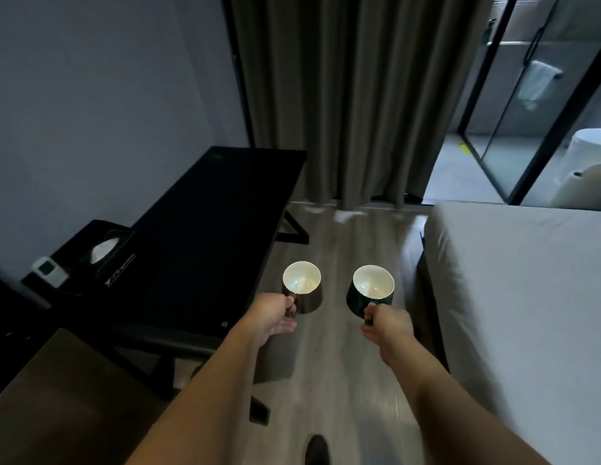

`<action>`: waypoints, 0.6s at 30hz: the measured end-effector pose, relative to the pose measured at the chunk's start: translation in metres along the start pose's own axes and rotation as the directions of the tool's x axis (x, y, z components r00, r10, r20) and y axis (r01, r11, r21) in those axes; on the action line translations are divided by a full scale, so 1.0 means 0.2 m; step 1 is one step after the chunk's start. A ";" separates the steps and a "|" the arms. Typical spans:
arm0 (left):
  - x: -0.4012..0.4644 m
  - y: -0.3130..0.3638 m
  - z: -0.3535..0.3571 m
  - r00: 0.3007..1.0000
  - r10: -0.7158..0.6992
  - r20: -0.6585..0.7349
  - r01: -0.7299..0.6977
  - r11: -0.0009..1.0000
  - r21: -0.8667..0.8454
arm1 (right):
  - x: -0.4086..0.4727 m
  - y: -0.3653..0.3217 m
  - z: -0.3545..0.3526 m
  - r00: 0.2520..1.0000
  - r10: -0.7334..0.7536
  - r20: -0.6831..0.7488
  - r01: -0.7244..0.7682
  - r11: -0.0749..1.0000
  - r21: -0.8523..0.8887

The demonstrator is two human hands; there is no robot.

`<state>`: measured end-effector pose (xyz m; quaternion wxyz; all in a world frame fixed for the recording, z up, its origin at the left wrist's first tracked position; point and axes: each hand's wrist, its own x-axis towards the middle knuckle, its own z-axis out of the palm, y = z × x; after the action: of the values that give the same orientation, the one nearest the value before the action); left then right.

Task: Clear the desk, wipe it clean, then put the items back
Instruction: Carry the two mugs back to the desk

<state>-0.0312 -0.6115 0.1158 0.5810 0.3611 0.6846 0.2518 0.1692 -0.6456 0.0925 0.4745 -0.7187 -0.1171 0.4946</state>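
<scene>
My left hand (pixel 272 317) pinches the handle of a dark mug with a white inside (pixel 302 278), held upright just off the right edge of the black desk (pixel 205 250). My right hand (pixel 388 322) grips the handle of a second dark mug, white inside (pixel 373 286), over the wooden floor between desk and bed. Both mugs look empty. The desk top nearest me is bare. At its far left end stand a black tissue box (pixel 103 248) and a small white remote-like device (pixel 49 270).
A bed with a grey sheet (pixel 527 297) fills the right side. Grey curtains (pixel 342 95) hang behind the desk. A glass partition (pixel 527 112) with a towel stands at the back right. Wooden floor (pixel 336 380) runs between desk and bed.
</scene>
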 end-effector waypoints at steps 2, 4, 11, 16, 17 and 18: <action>0.18 0.15 0.06 1.000 0.005 0.030 -0.005 1.000 -0.001 | 0.15 -0.13 0.05 1.000 -0.016 -0.009 0.016 1.000 0.009; 0.34 0.31 0.10 0.998 -0.004 0.058 0.004 1.000 -0.003 | 0.30 -0.28 0.09 1.000 -0.019 0.014 0.019 1.000 0.021; 0.82 0.85 0.25 0.999 0.009 0.051 -0.008 1.000 -0.014 | 0.76 -0.78 0.32 0.995 -0.052 -0.090 0.044 0.995 -0.092; 1.16 1.14 0.37 0.999 0.023 0.048 -0.022 1.000 -0.018 | 1.13 -1.04 0.47 0.999 0.021 -0.024 -0.019 0.996 0.082; 1.21 1.18 0.37 0.999 0.019 0.047 -0.019 1.000 -0.015 | 1.18 -1.07 0.50 0.999 0.023 -0.028 -0.021 0.998 0.065; 1.26 1.23 0.38 0.999 0.011 0.039 -0.010 1.000 -0.025 | 1.25 -1.13 0.53 1.000 0.024 -0.011 -0.024 0.999 0.037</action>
<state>0.0765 -0.2679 0.1338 0.5971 0.3626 0.6681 0.2563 0.2713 -0.3081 0.1175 0.4822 -0.7141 -0.0968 0.4982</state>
